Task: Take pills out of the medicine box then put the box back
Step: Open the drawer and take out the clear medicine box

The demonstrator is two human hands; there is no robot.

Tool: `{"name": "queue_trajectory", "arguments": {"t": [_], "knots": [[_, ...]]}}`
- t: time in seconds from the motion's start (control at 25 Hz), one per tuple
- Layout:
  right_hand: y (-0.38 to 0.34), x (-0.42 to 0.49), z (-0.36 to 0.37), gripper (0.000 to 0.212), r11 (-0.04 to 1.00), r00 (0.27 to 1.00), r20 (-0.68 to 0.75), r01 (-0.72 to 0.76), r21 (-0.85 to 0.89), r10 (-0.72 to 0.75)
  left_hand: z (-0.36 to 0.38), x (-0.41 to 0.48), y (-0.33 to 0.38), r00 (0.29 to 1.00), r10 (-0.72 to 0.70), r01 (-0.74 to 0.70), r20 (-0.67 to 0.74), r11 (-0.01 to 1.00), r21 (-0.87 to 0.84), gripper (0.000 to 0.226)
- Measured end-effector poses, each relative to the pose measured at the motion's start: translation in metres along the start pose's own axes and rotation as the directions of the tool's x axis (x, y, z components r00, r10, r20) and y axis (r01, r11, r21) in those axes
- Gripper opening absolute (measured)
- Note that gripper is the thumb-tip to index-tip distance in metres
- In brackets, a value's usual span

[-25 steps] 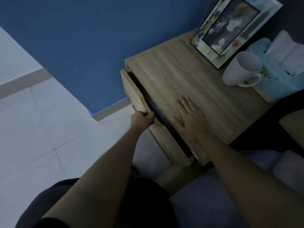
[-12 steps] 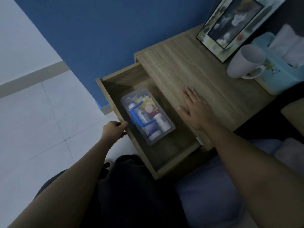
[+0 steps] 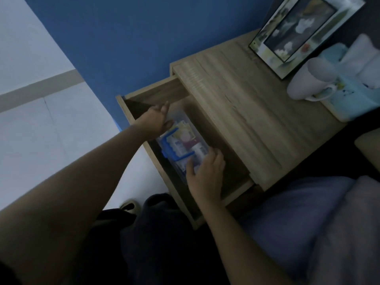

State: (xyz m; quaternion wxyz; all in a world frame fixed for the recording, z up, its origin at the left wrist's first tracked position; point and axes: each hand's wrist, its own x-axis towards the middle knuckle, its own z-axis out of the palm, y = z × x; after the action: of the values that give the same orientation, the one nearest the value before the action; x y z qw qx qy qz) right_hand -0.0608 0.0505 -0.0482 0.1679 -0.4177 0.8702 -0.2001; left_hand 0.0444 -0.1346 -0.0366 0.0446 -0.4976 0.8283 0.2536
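The clear medicine box (image 3: 183, 141) with a blue handle lies in the open drawer (image 3: 156, 92) of the wooden nightstand (image 3: 242, 103); bottles and packets show through its lid. My left hand (image 3: 154, 122) rests on the box's far end, fingers spread over it. My right hand (image 3: 205, 171) is on the box's near end, fingers curled over the edge. Both hands touch the box, which still sits on the drawer floor. The image is blurred by motion.
On the nightstand top stand a picture frame (image 3: 298, 31), a white mug (image 3: 308, 81) and a light blue tissue box (image 3: 353, 93). A blue wall (image 3: 144, 38) runs behind. White tiled floor (image 3: 41, 140) lies to the left, bedding (image 3: 308, 223) at lower right.
The drawer was pulled fully open. My left hand let go of the drawer front and my right hand left the nightstand top; both moved into the drawer onto the medicine box.
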Motion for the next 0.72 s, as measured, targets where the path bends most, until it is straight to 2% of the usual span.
{"name": "queue_trajectory", "arguments": {"t": [0.04, 0.12, 0.16, 0.24, 0.4, 0.56, 0.72], "knots": [[-0.005, -0.001, 0.005, 0.073, 0.99, 0.989, 0.019, -0.144, 0.009, 0.144, 0.001, 0.008, -0.001, 0.998, -0.011, 0.01, 0.056, 1.0, 0.017, 0.072], [-0.009, 0.003, 0.012, 0.082, 0.908, 0.913, 0.091, -0.406, 0.101, 0.398, 0.005, 0.02, -0.009, 0.991, -0.058, 0.066, 0.122, 0.996, -0.067, 0.066], [-0.009, 0.006, 0.017, 0.086, 0.856, 0.871, 0.135, -0.49, 0.165, 0.473, 0.007, 0.024, -0.013, 0.986, -0.062, 0.079, 0.157, 0.991, -0.107, 0.06], [-0.01, 0.011, 0.025, 0.091, 0.775, 0.826, 0.221, -0.564, 0.286, 0.519, 0.01, 0.028, -0.02, 0.976, -0.043, 0.064, 0.214, 0.994, -0.093, 0.054], [-0.013, 0.011, 0.029, 0.093, 0.71, 0.816, 0.238, -0.576, 0.404, 0.527, 0.011, 0.032, -0.022, 0.975, -0.039, 0.059, 0.219, 0.995, -0.083, 0.053], [-0.018, 0.001, 0.016, 0.096, 0.737, 0.852, 0.213, -0.521, 0.43, 0.478, -0.005, 0.024, -0.021, 0.985, -0.014, 0.034, 0.172, 0.993, -0.11, 0.051], [-0.033, -0.015, -0.014, 0.097, 0.761, 0.908, 0.167, -0.414, 0.499, 0.385, -0.046, 0.003, -0.014, 0.994, 0.002, -0.001, 0.112, 1.0, -0.009, 0.057]]}}
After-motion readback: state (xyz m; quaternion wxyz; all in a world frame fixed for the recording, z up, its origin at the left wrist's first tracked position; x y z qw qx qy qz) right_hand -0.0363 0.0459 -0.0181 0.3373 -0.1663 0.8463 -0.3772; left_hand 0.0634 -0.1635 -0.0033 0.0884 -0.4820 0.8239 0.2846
